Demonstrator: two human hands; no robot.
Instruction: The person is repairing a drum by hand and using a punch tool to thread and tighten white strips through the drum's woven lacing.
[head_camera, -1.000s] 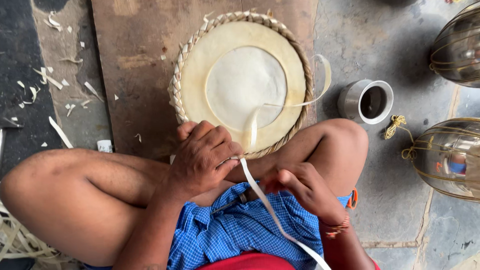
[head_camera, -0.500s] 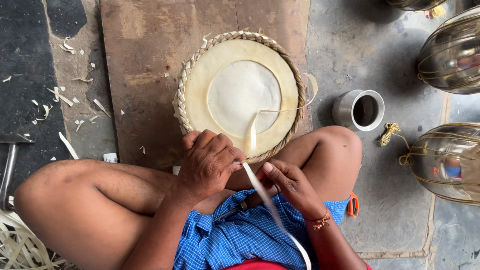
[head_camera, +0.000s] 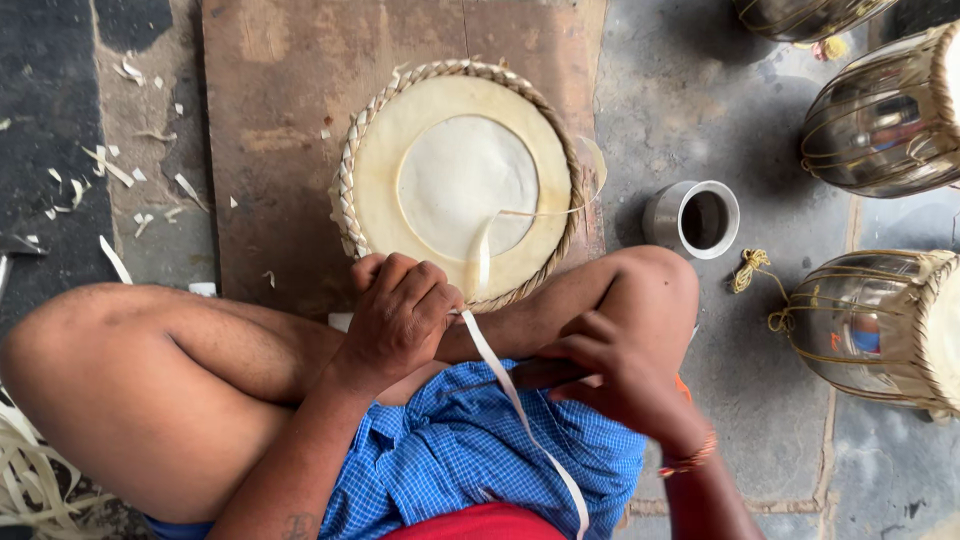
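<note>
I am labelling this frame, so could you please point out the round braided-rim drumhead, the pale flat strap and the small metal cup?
round braided-rim drumhead (head_camera: 467, 180), head view, pale centre disc.
pale flat strap (head_camera: 510, 390), head view, mid-length.
small metal cup (head_camera: 662, 213), head view, outer wall.

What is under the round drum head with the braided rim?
The drum head rests on a brown wooden board that shows bare around it. The person's left hand and knees cover its near edge, so the drum's body and how it sits underneath are hidden.
</note>
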